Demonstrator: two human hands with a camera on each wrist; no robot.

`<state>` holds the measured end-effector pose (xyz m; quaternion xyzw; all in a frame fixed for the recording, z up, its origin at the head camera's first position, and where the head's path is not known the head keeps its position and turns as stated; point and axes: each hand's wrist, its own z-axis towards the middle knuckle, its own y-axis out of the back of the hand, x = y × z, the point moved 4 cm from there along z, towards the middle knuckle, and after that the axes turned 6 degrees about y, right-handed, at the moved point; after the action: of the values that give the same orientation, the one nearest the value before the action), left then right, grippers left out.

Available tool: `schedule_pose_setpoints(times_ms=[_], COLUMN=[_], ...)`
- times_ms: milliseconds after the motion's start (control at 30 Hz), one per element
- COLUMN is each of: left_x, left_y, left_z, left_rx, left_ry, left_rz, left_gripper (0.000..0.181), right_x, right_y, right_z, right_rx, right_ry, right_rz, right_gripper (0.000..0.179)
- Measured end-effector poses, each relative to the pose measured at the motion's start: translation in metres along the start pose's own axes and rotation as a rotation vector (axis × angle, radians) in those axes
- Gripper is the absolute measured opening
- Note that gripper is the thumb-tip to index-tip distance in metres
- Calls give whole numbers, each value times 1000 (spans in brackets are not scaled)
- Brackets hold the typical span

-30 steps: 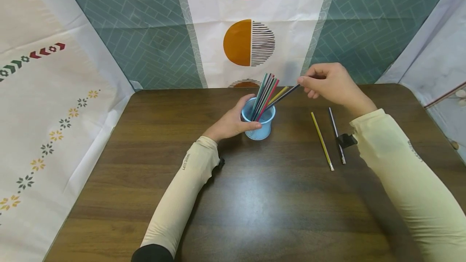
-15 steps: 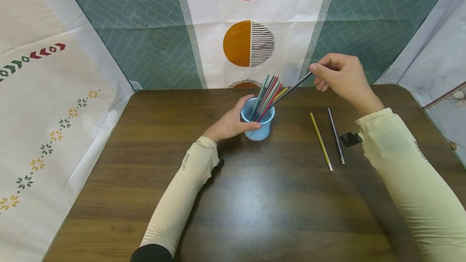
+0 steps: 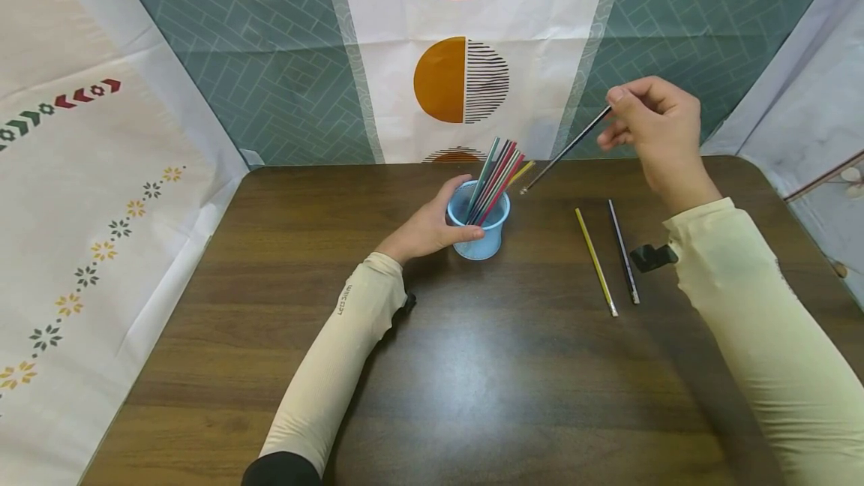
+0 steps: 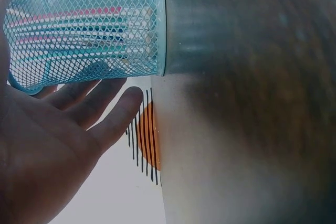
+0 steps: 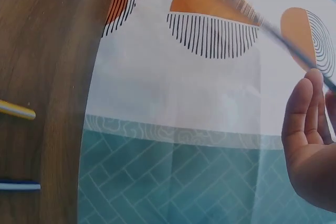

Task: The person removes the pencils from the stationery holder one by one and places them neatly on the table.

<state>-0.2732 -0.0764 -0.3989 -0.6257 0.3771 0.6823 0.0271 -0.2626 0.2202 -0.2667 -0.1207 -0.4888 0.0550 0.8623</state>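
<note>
My left hand (image 3: 432, 225) grips a light blue mesh pencil cup (image 3: 481, 248) standing on the table, thumb along the near side of its rim. Several pencils (image 3: 498, 184) in teal, dark, pink and green lean to the right in the cup, with a yellow one (image 3: 522, 172) tilted lower. In the left wrist view their lower ends show through the mesh (image 4: 79, 40). Up to the right, my right hand (image 3: 663, 130) pinches a dark pencil (image 3: 568, 147) by its upper end between thumb and fingers. Its lower end hangs in the air just right of the cup.
On the brown wooden table (image 3: 405, 366), right of the cup, lie a yellow pencil (image 3: 597, 261) and a dark pencil (image 3: 624, 253), nearly parallel. Behind the table's far edge hangs a patterned cloth (image 3: 533, 81). A pale cloth (image 3: 81, 208) borders the left side.
My right hand has moved up and to the right, drawing the dark pencil out of the cup. My left hand has stayed on the cup.
</note>
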Motion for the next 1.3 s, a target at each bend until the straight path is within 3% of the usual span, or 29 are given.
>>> schedule_pose_setpoints(times_ms=[133, 367, 767, 1300], left_x=[0, 0, 0, 3], left_y=[0, 0, 0, 0], left_z=[0, 0, 0, 1], left_rx=[-2, -4, -5, -4], left_ry=[-3, 7, 19, 15], left_rz=[1, 3, 18, 29], left_gripper=[97, 99, 98, 98], right_x=[-1, -2, -2, -1], right_y=[3, 8, 15, 34], right_z=[0, -1, -2, -1], right_rx=[-11, -3, 95, 16], right_ry=[16, 51, 2, -77], right_rz=[90, 117, 50, -111], right_gripper=[20, 19, 34, 33])
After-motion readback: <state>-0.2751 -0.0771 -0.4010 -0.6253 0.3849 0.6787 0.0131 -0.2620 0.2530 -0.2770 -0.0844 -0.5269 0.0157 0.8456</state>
